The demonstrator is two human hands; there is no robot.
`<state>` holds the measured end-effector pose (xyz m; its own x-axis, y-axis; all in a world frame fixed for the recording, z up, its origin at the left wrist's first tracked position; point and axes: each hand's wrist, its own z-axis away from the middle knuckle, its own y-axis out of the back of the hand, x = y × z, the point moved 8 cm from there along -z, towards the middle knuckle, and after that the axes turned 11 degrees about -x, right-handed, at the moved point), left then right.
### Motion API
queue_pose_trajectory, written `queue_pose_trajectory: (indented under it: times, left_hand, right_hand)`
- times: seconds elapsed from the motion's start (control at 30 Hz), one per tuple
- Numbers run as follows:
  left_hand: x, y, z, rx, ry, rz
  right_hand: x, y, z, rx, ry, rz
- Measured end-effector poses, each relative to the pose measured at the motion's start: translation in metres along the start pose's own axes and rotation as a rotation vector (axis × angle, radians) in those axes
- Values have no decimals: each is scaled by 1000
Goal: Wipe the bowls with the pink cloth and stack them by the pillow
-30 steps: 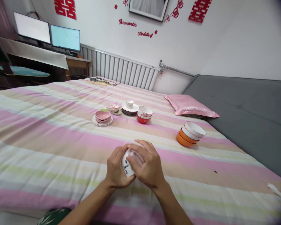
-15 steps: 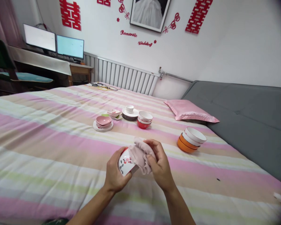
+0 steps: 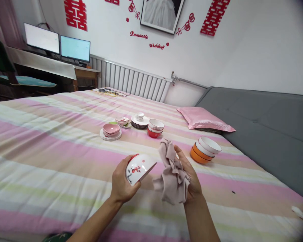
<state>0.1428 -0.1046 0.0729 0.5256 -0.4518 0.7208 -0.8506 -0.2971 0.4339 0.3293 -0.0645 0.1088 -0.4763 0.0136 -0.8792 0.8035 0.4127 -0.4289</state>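
A person's two hands work above a striped bed (image 3: 65, 201), a bit of dark green fabric (image 3: 57, 237) at the near edge. The left hand (image 3: 123, 183) has its grip closed around a white bowl (image 3: 140, 169), red at the base and marked with red blossoms and dark writing. The bowl is tilted on its side, its mouth turned to the right, held clear of the bed. Just to its right, the right hand (image 3: 190, 178) grips a crumpled mauve cloth (image 3: 173, 181), which hangs loosely and hides some of the fingers; a small gap parts cloth and bowl.

On the bed at near right lie a small white item (image 3: 300, 213), too blurred to identify, and a dark speck (image 3: 233, 192). Beyond the right hand stands a stack of orange and white bowls (image 3: 204, 151). Farther off, left to right, are pink dishes (image 3: 111, 128) on white plates (image 3: 103, 137), patterned dishes (image 3: 122, 120), small white cups (image 3: 139, 116) on a stack of plates (image 3: 140, 123), and red-and-white bowls (image 3: 155, 127).

A pink pillow (image 3: 205, 119) lies against the gray headboard (image 3: 262, 124) at far right. Cables (image 3: 113, 92) lie along the bed's far edge, before a radiator (image 3: 131, 79). Two monitors (image 3: 75, 48) glow at far left; red lettering (image 3: 157, 46) and a framed picture (image 3: 161, 15) mark the far wall.
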Motion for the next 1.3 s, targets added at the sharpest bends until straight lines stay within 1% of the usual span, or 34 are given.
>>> queue_pose_trajectory:
  times: [0.07, 0.17, 0.23, 0.33, 0.4, 0.47, 0.5, 0.53, 0.63, 0.7, 0.8, 0.93, 1.0, 1.07, 1.17, 1.3]
  left_hand:
    - [4, -4, 2, -18, -32, -27]
    - [8, -12, 6, -59, -71, -73]
    - [10, -16, 9, -91, -95, -82]
    - [12, -19, 9, -124, -114, -62]
    - [10, -19, 7, -134, -100, -32]
    - [8, -17, 5, -138, -81, 7]
    - [7, -16, 3, -138, -74, 26]
    - [6, -14, 2, -138, -72, 43]
    - [5, -11, 0, -145, -68, 60]
    - [5, -11, 0, -167, -65, 47]
    - [10, -17, 1, -221, -100, -9]
    - [16, -24, 3, -273, -160, -54]
    - [15, -24, 3, -272, -160, -43]
    - [13, -23, 2, -264, -150, -22]
    - [9, -19, 1, -245, -123, 29]
    - [6, -17, 2, -223, -101, 153]
  right_hand:
    - [3, -6, 0, -16, -7, 17]
    - [5, -15, -1, -31, 69, 153]
    - [4, -23, -2, -69, 135, 389]
    - [4, -35, -2, -126, 207, 891]
    - [-1, -44, 2, -131, 274, 1198]
    - [-9, -52, 7, -140, 349, 1416]
    - [-11, -56, 9, -174, 363, 1476]
    - [-12, -59, 11, -227, 355, 1498]
    - [-13, -66, 15, -407, 257, 1455]
    - [-12, -67, 17, -448, 209, 1471]
    - [-6, -66, 18, -403, 195, 1582]
    - [13, -63, 15, -353, 216, 1660]
    - [22, -63, 12, -363, 246, 1682]
    - [26, -64, 10, -384, 312, 1694]
    - [25, -65, 7, -384, 426, 1658]
    - [17, -64, 5, -375, 503, 1525]
